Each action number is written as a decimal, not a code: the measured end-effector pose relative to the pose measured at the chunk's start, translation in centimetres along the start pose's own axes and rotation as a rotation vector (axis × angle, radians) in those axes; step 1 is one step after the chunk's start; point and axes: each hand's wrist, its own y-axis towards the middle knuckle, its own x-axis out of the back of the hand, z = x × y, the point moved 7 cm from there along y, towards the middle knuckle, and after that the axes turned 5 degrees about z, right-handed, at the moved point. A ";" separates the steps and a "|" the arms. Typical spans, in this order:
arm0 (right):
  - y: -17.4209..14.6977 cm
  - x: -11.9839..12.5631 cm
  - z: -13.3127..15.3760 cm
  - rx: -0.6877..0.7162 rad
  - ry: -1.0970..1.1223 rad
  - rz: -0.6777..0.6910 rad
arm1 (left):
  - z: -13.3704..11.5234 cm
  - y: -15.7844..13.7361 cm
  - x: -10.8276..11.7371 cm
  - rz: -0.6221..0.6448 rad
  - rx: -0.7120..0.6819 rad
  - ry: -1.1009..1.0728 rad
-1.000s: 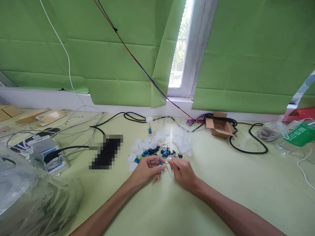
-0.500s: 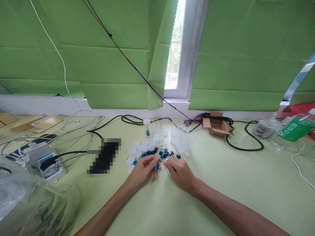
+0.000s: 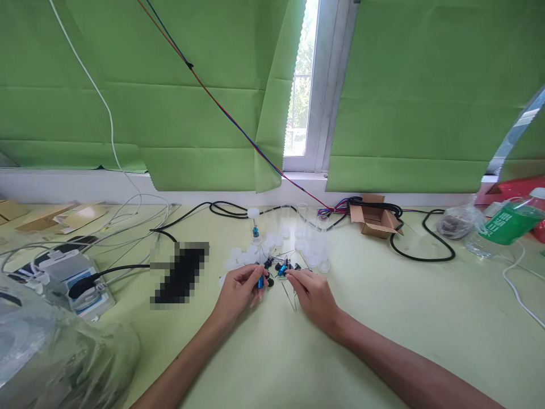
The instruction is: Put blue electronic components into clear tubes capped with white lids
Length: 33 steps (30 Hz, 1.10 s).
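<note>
My left hand (image 3: 239, 291) pinches a small blue metallic cylinder (image 3: 260, 282) between thumb and fingers, just left of a pile of small parts. My right hand (image 3: 315, 296) is at the pile's right edge, fingers drawn together; whatever its fingertips hold is hidden. Close to those fingertips lies another blue part (image 3: 281, 270), among black pieces and thin metal rods. A black round piece (image 3: 271, 282) sits between the hands. Two thin bent metal rods (image 3: 289, 296) rest on the table below the pile. Behind my left hand are several white caps (image 3: 238, 258).
Clear tubes (image 3: 302, 220) stand behind the pile, and a capped tube (image 3: 254, 228) there contains a blue part. An open cardboard box (image 3: 374, 221) and black cable (image 3: 426, 259) lie right. A bottle (image 3: 511, 227) is far right; a plastic bag (image 3: 85, 352) and power strip (image 3: 87, 284) are left.
My left hand has shifted left with the blue cylinder, away from the pile. My right hand stays close to the pile, its fingertips slightly higher, and the bent rods now show clear of it.
</note>
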 end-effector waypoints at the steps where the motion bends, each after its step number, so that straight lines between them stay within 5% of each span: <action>1: 0.0 0.1 -0.2 -0.019 -0.012 -0.012 | -0.1 0.0 0.1 -0.003 -0.006 0.003; 33: 0.1 -0.6 -1.1 -0.202 -0.307 0.121 | 0.3 0.1 1.1 -0.129 -0.059 0.008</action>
